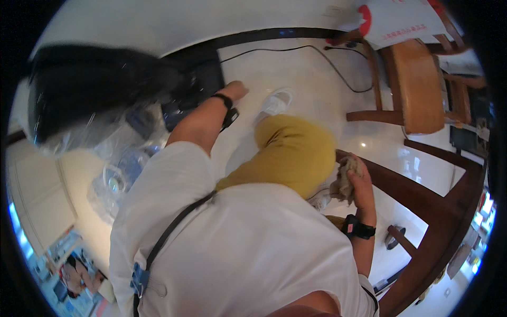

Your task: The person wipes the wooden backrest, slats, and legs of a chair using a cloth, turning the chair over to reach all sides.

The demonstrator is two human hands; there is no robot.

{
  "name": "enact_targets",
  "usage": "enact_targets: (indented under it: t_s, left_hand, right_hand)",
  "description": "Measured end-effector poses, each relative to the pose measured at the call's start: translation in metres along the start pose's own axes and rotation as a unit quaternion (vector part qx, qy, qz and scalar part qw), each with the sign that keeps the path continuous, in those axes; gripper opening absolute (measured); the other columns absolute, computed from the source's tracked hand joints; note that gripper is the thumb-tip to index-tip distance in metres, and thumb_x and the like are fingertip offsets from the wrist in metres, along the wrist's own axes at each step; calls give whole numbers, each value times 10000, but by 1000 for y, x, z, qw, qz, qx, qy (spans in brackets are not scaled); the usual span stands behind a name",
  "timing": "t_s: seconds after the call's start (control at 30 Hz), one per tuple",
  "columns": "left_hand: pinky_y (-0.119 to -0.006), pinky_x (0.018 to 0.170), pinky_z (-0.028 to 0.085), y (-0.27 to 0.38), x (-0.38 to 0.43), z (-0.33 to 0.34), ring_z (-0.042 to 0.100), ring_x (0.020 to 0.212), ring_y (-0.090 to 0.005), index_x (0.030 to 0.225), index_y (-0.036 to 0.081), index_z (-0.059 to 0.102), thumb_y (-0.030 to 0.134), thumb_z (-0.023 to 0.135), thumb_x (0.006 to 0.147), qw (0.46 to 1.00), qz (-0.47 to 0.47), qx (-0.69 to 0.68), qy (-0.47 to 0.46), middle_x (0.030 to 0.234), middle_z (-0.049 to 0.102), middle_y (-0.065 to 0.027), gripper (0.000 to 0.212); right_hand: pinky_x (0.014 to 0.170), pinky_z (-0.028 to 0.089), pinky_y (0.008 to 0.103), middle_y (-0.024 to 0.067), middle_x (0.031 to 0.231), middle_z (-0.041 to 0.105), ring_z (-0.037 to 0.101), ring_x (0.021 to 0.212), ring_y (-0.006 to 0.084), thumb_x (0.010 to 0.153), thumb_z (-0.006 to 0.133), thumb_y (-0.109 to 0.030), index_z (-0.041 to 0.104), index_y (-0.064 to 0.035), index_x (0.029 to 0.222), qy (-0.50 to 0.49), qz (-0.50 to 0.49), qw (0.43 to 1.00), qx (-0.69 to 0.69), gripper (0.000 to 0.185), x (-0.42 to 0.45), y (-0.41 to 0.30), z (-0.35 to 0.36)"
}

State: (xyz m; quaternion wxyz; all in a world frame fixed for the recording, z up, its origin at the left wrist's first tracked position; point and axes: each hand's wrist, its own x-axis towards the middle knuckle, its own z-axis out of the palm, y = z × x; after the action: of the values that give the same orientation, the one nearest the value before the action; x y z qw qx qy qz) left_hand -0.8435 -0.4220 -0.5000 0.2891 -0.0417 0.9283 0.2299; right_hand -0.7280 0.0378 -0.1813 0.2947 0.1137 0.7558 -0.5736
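Note:
A crumpled grey-brown cloth [345, 180] is held in my right hand [361, 180], beside the dark wooden frame of a chair [412, 190]. My left hand [236, 90] is over the pale glossy floor, near the edge of a flat black object [210, 75]; its fingers look curled, but their inner side is hidden. Left of that arm stands a large black item [95, 87], blurred and partly wrapped in clear plastic, its kind unclear. More clear plastic [113, 182] with bluish contents lies below it.
A black cable [336, 69] runs over the floor along the wall. At the right is a wooden chair [420, 87] by a white bag with red print [404, 23]. A round metal-looking item [395, 237] lies beyond the dark frame. What may be a person [77, 275] shows at lower left.

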Motion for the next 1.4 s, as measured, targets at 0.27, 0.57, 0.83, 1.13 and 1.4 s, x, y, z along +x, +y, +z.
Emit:
enact_targets:
  t_s: [0.27,0.57,0.83,1.13,1.4]
  left_hand:
    - [-398,871,503,134,40,-89,643,968,-354,1048,-2,656,314,629,861,958,137,-230,104,1026,684,-188,369]
    - [-443,1081,355,392,-22,-279,396,1288,-400,1397,-5,352,321,767,773,749,384,-255,476,1396,390,-257,818]
    - [-521,1103,315,509,-41,-349,286,1376,-447,1476,43,193,343,840,662,798,281,-148,512,1476,299,-271,1083]
    - [-516,790,493,471,-19,-385,627,911,-437,1062,135,673,204,514,877,784,314,-150,514,959,669,-225,253]
    - [-501,825,490,451,-65,-488,629,911,-470,950,-44,674,175,503,818,766,302,-167,543,911,654,-313,307]
  right_hand:
    - [886,475,323,82,1100,604,561,1010,179,867,653,-144,511,-57,1243,61,20,995,-76,412,6,9,-15]
    - [884,488,329,109,1102,628,592,1005,191,854,683,-189,527,-34,1249,49,-7,995,-86,452,-3,-12,-25]
    - [871,501,340,126,1066,635,607,980,211,843,673,-212,532,-29,1230,33,-40,991,-121,451,-27,-59,-20]
    - [831,509,338,137,1032,637,612,939,215,832,659,-221,559,-21,1181,23,-99,987,-125,414,-43,-81,-28]
    - [816,514,356,148,1022,643,629,913,240,835,658,-228,566,-17,1160,42,-153,980,-124,399,-50,-75,-39]
